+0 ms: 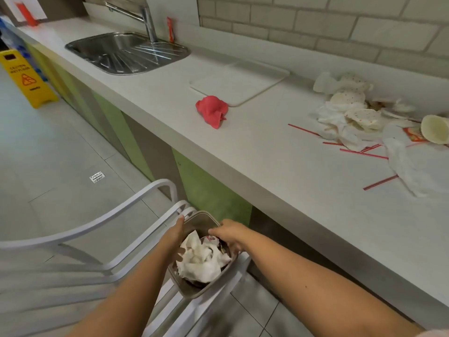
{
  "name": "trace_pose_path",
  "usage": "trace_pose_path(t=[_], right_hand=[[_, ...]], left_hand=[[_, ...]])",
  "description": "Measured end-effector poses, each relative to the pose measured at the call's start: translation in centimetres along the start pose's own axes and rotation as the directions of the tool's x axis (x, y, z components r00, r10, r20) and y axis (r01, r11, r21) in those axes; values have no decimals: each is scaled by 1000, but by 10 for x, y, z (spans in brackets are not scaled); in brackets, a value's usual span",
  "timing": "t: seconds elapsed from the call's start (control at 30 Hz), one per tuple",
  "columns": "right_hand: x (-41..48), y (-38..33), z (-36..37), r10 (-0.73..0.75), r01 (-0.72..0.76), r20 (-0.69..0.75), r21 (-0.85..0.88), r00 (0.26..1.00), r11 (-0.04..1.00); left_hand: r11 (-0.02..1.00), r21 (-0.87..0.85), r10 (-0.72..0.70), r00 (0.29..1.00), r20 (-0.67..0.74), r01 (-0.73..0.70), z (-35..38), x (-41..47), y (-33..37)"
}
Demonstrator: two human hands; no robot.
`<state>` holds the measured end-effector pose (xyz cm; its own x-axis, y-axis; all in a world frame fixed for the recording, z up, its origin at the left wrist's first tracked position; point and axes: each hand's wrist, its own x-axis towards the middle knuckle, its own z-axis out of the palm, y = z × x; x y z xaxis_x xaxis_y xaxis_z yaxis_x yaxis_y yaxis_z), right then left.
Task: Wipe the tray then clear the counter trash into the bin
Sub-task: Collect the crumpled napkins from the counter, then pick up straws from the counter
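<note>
- Person stood at the counter (291, 178) with both arms reaching down to a small bin (199, 221).
- Bin sat on the seat of a white chair (116, 210), just in front of the counter edge and below it.
- Left hand (173, 238) lay along the bin's left wall, fingers fairly straight and close together, tips up at the far rim; thumb hidden, couldn't tell.
- Right hand (229, 233) was at the bin's right rim, fingers bent narrow and hooked over the edge, gripping it.
- Bin was filled near the top with crumpled white paper (204, 260); a bit of red print showed among it.
- Tray (240, 81), white and flat, lay on the counter between the sink (126, 52) and the trash pile (352, 110).
- Red cloth (212, 110) lay bunched on the counter, touching the tray's near corner.
- Trash pile sat far right on the counter: dotted paper plates, napkins, thin white plastic.
- A paper cup (435, 128) lay tipped on its side at the right edge.
- Red straws (363, 153) were scattered around the pile.
- Tap (148, 20) stood behind the sink.
- Yellow floor sign (26, 79) stood on the tiles far left.
</note>
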<state>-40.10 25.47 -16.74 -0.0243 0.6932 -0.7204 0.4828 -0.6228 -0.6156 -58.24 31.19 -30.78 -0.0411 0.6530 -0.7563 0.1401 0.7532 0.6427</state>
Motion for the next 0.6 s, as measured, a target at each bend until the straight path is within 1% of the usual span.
trace_pose_path(t=[0.07, 0.1, 0.2, 0.3, 0.43, 0.6], right_hand=[[-4, -4, -7, -40, 39, -7, -100, 999, 994], [-6, -6, -11, -56, 54, -12, -134, 998, 990], [-21, -12, -31, -96, 95, 2, -98, 995, 991], [-41, -16, -57, -136, 134, -12, -93, 991, 987], [-74, -13, -102, -216, 198, -142, -130, 966, 971], [-109, 13, -157, -243, 176, -348, -212, 906, 961]], left_hand=[[998, -20, 60, 998, -22, -60, 18, -55, 34], [991, -19, 129, 991, -22, -130, 28, -79, 49], [954, -12, 299, 950, -86, -301, 53, -99, 76], [893, 1, 447, 886, -128, -450, 80, -121, 101], [815, -12, 578, 814, -62, -580, 121, -156, 127], [714, 20, 697, 713, 73, -700, 180, -190, 145]])
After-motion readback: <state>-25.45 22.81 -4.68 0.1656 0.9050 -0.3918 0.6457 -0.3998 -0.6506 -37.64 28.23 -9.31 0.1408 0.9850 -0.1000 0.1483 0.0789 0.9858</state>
